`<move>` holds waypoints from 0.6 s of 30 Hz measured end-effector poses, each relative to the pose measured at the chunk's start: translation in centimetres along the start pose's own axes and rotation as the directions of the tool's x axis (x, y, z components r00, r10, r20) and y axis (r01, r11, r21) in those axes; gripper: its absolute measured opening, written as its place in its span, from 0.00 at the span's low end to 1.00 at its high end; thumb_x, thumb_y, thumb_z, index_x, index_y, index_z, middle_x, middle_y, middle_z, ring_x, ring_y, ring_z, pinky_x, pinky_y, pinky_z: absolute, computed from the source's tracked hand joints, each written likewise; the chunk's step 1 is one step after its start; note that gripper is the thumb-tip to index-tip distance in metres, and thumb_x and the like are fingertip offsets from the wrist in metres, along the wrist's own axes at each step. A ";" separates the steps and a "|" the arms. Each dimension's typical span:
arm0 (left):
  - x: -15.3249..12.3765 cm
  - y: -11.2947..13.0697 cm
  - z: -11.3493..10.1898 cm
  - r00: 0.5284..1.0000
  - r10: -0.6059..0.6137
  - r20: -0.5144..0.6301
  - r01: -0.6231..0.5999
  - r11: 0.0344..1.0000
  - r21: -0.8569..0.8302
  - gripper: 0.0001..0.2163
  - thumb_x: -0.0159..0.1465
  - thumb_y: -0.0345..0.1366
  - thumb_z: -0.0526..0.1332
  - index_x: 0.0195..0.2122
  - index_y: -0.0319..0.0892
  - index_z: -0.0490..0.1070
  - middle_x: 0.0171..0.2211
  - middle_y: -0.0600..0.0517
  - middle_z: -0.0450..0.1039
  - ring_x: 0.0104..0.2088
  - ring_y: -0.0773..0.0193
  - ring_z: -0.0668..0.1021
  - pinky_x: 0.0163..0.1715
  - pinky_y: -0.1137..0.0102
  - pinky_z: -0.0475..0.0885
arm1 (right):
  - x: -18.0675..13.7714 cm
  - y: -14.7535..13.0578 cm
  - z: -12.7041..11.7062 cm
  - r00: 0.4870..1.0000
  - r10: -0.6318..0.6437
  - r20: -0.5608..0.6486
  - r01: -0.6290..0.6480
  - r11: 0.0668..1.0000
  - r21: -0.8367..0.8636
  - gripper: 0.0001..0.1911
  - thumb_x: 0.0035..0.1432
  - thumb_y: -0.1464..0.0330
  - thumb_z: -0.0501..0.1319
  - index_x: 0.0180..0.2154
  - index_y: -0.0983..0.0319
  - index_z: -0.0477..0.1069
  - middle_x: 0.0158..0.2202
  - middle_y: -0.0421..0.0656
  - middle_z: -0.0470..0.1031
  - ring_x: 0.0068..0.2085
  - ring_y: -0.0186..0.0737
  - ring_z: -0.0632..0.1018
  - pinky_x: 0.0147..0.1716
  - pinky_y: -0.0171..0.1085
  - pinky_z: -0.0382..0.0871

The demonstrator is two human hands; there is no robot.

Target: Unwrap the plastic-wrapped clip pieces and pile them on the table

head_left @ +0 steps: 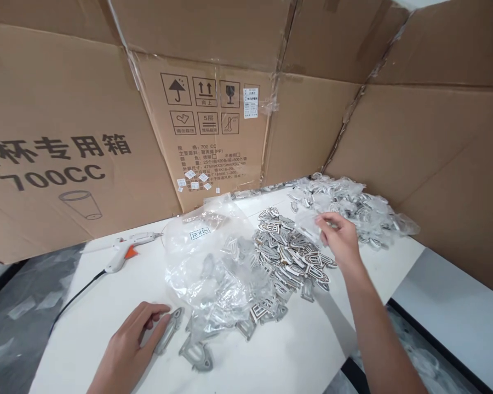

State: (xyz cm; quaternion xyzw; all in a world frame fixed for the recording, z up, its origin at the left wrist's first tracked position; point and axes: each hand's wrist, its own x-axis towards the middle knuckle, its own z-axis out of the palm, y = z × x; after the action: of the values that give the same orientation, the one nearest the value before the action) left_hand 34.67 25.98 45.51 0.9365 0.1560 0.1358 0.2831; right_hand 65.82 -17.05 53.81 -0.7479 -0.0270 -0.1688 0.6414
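My right hand (pixel 339 236) pinches a clear plastic bag (pixel 309 227) between thumb and fingertips, above the far side of a heap of grey metal buckle-like pieces (pixel 287 254). At the near left, my left hand (pixel 133 342) is curled, thumb and index finger close together at the upper end of a long grey metal piece (pixel 169 331). The thumb lies along that piece's edge. Just right of it, a D-shaped grey metal piece (pixel 196 355) rests on the white table (pixel 271 361). A large clear bag marked RoHS (pixel 207 257) spreads between my hands, with smaller clear bags on it.
A white glue gun (pixel 121 254) with an orange trigger lies at the left, its black cord running off the table edge. Several bagged pieces (pixel 349 205) are piled at the back right. Tall cardboard walls (pixel 312 120) enclose the back and right.
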 end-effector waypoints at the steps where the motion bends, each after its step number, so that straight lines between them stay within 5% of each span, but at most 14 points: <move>1: 0.0 0.0 0.0 1.000 -0.002 0.000 0.002 1.000 0.001 0.18 0.71 0.59 0.63 0.46 0.51 0.81 0.42 0.53 0.83 0.37 0.63 0.83 0.34 0.76 0.77 | 0.0 0.0 0.0 1.000 0.012 0.024 -0.012 1.000 0.009 0.24 0.50 0.47 0.77 0.36 0.59 0.79 0.24 0.39 0.72 0.22 0.34 0.64 0.23 0.37 0.56; 12: 0.0 0.3 -0.2 1.000 0.012 0.002 -0.012 1.000 0.014 0.18 0.72 0.59 0.62 0.46 0.51 0.81 0.41 0.53 0.82 0.37 0.63 0.82 0.33 0.76 0.77 | 0.5 1.0 0.0 0.993 0.098 0.058 -0.102 0.993 0.066 0.25 0.46 0.48 0.79 0.36 0.59 0.79 0.23 0.38 0.71 0.21 0.32 0.62 0.20 0.35 0.52; 18: 0.0 0.2 -0.2 1.000 0.018 0.011 -0.019 1.000 0.014 0.18 0.72 0.59 0.62 0.46 0.51 0.81 0.42 0.52 0.82 0.37 0.63 0.82 0.34 0.75 0.77 | 0.6 0.9 -0.6 0.956 0.159 0.245 -0.192 0.974 0.119 0.25 0.44 0.49 0.80 0.35 0.58 0.79 0.21 0.35 0.67 0.20 0.29 0.58 0.20 0.35 0.50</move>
State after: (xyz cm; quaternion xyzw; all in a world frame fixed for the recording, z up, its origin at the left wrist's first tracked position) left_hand 34.64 25.94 45.76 0.9407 0.1468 0.1322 0.2759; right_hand 66.50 -17.85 53.16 -0.7146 -0.0476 -0.0195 0.6976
